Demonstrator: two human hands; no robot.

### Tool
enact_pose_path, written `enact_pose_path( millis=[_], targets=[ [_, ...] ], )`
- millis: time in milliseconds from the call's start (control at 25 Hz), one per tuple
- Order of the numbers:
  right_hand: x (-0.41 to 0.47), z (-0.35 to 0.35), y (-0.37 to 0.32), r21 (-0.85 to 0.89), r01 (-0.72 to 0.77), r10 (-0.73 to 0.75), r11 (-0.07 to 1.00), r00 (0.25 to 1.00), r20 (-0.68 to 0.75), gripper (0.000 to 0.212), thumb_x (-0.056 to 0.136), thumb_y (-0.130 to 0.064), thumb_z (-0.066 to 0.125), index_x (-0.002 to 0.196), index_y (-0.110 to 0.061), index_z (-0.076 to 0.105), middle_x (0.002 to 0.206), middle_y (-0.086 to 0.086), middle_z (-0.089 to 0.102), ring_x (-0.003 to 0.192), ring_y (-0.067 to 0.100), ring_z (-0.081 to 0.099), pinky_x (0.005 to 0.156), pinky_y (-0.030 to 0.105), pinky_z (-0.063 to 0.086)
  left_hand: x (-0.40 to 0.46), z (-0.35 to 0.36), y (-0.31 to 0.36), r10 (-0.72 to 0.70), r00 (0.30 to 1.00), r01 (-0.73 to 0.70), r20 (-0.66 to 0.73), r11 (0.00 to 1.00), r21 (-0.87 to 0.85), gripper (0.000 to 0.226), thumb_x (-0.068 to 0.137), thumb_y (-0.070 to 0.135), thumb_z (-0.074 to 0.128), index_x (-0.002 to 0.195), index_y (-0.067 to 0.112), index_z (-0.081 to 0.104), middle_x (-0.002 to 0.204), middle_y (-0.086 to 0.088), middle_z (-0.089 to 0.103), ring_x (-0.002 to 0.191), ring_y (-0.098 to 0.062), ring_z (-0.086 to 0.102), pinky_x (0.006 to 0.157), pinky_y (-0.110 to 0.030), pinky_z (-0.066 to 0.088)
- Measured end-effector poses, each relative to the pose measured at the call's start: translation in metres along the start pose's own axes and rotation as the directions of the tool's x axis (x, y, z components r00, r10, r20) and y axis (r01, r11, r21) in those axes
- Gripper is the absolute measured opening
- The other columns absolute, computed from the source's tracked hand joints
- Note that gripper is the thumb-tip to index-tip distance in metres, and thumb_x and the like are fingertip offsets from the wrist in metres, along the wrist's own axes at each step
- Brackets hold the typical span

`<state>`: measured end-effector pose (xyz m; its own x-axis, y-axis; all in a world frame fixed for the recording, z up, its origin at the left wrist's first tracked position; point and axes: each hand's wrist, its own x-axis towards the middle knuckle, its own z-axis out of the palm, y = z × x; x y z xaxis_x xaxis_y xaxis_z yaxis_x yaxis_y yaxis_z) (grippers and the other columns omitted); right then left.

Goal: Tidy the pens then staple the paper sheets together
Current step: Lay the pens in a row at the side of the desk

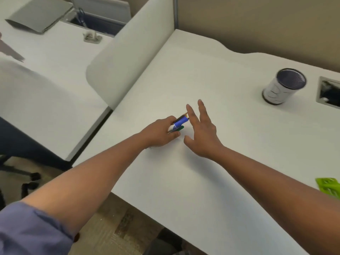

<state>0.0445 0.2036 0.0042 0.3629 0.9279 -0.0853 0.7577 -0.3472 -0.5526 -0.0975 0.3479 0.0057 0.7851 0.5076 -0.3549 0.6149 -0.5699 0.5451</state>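
Observation:
My left hand [160,134] grips a bundle of pens [179,123] just above the white desk [211,172]; blue, green and dark caps stick out past my fingers. My right hand [201,133] hovers beside the pen tips with fingers spread, holding nothing. A round white pen cup with a dark mesh rim [283,86] stands empty at the far right of the desk. At the right edge lies a bright green object [328,187], partly cut off, possibly a stapler. No paper sheets are visible.
A white divider panel [128,57] separates this desk from the neighbouring desk [46,70], which carries a grey folder [39,14]. A cable cut-out [329,93] is set into the desk at far right. An office chair base [22,173] stands on the floor at left.

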Motion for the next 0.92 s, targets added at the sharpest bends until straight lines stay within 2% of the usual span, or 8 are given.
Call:
enact_pose_path(
  millis=[160,280,400,520,600,720,920],
  targets=[
    [0.036,0.026,-0.006,-0.101,0.123,-0.112,0.987,0.988,0.102,0.071,0.099,-0.037,0.046,0.160,-0.036,0.008,0.170,-0.003,-0.008,0.155,0.021,-0.003,0.116,0.052,0.014,0.010,-0.010,-0.032,0.047,0.998,-0.041,-0.031,0.985,0.167,0.032,0.096,0.050,0.055,0.116,0.026,0.048,0.098,0.001,0.064,0.080,-0.024,0.059,0.060,-0.033,0.038],
    [0.050,0.032,-0.002,-0.160,0.151,-0.125,0.976,0.979,0.159,0.058,0.105,-0.044,0.030,0.159,-0.035,0.010,0.170,-0.002,-0.003,0.155,0.022,-0.003,0.117,0.051,0.011,0.012,-0.004,-0.037,0.115,0.990,-0.092,-0.083,0.965,0.247,0.035,0.098,0.051,0.051,0.116,0.021,0.048,0.105,0.001,0.063,0.087,-0.025,0.062,0.062,-0.033,0.039],
    [0.061,0.035,0.000,-0.226,0.201,-0.149,0.953,0.962,0.227,0.059,0.105,-0.047,0.023,0.160,-0.029,0.012,0.170,0.000,0.003,0.155,0.024,0.000,0.116,0.050,0.014,0.011,0.000,-0.045,0.169,0.971,-0.096,-0.166,0.922,0.375,0.049,0.096,0.059,0.049,0.125,0.020,0.052,0.114,-0.001,0.058,0.096,-0.025,0.058,0.073,-0.040,0.050],
    [0.066,0.040,-0.001,-0.258,0.237,-0.169,0.937,0.951,0.257,0.065,0.101,-0.053,0.013,0.160,-0.026,0.012,0.169,-0.002,0.012,0.155,0.024,0.004,0.117,0.049,0.017,0.011,0.002,-0.056,0.238,0.942,-0.080,-0.239,0.846,0.527,0.064,0.095,0.065,0.043,0.138,0.019,0.050,0.132,-0.001,0.054,0.115,-0.027,0.052,0.091,-0.040,0.041],
    [0.069,0.043,-0.001,-0.295,0.255,-0.177,0.921,0.948,0.264,0.065,0.101,-0.056,0.010,0.160,-0.029,0.006,0.170,-0.005,0.009,0.155,0.023,0.004,0.116,0.048,0.014,0.008,0.005,-0.063,0.247,0.933,-0.065,-0.262,0.831,0.553,0.075,0.095,0.068,0.036,0.148,0.016,0.042,0.146,-0.003,0.048,0.129,-0.028,0.046,0.100,-0.043,0.036],
    [0.071,0.043,0.002,-0.327,0.280,-0.184,0.903,0.938,0.294,0.066,0.099,-0.060,0.009,0.159,-0.036,-0.002,0.170,-0.009,-0.002,0.156,0.019,-0.004,0.117,0.049,0.007,0.001,0.015,-0.068,0.191,0.945,-0.024,-0.266,0.851,0.524,0.086,0.094,0.072,0.026,0.157,0.013,0.027,0.162,-0.006,0.032,0.147,-0.032,0.030,0.113,-0.052,0.028],
    [0.066,0.045,0.003,-0.332,0.313,-0.211,0.890,0.927,0.309,0.066,0.100,-0.059,0.011,0.159,-0.035,-0.007,0.169,-0.010,-0.011,0.155,0.017,-0.011,0.118,0.051,0.003,-0.008,0.025,-0.066,0.160,0.948,-0.012,-0.274,0.881,0.472,0.087,0.092,0.069,0.030,0.159,0.015,0.021,0.168,-0.009,0.019,0.154,-0.034,0.013,0.119,-0.059,0.015]
  ],
)
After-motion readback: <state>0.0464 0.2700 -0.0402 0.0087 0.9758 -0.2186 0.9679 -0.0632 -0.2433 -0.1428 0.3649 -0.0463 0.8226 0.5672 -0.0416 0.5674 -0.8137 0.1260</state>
